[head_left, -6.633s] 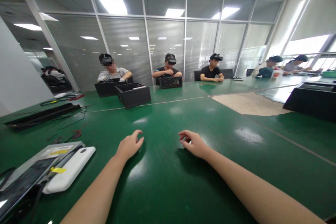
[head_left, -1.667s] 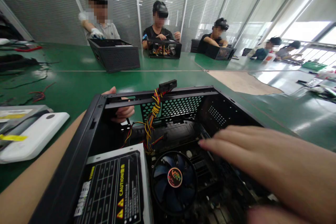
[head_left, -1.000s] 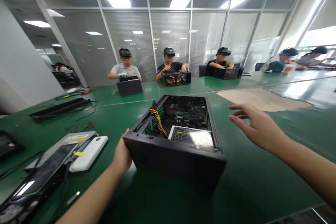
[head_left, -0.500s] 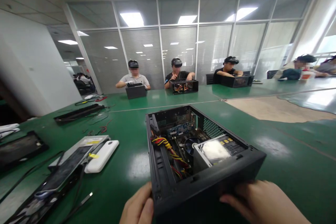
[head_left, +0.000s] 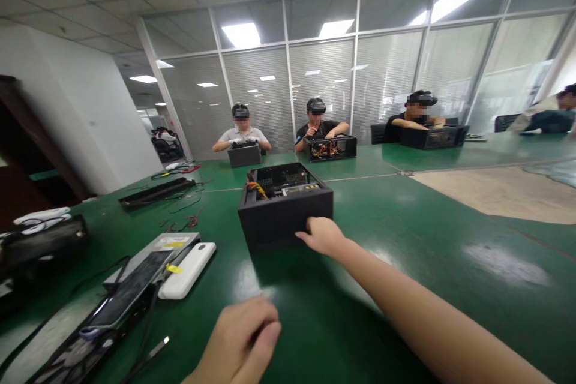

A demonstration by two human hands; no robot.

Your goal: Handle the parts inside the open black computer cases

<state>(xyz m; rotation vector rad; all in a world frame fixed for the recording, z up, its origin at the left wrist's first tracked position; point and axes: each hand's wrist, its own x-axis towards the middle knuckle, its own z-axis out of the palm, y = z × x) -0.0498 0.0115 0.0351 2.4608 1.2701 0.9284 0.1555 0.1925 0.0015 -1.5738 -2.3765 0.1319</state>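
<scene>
An open black computer case [head_left: 285, 207] stands on the green table [head_left: 405, 240], with yellow and red wires showing at its top left. My right hand [head_left: 321, 235] reaches out and rests against the case's near side wall, fingers bent on its lower edge. My left hand [head_left: 238, 342] hovers low over the table near me, away from the case, its fingers curled loosely with nothing seen in them.
A white device [head_left: 188, 261], a flat drive [head_left: 153, 252] and a dark panel [head_left: 121, 297] with cables lie at my left. A long black panel [head_left: 155, 191] lies farther left. Three people across the table work on black cases [head_left: 330, 146].
Half a second ago both hands gripped the case's near end, close to me. Now the case stands farther off, my left hand has let go and only my right hand touches it.
</scene>
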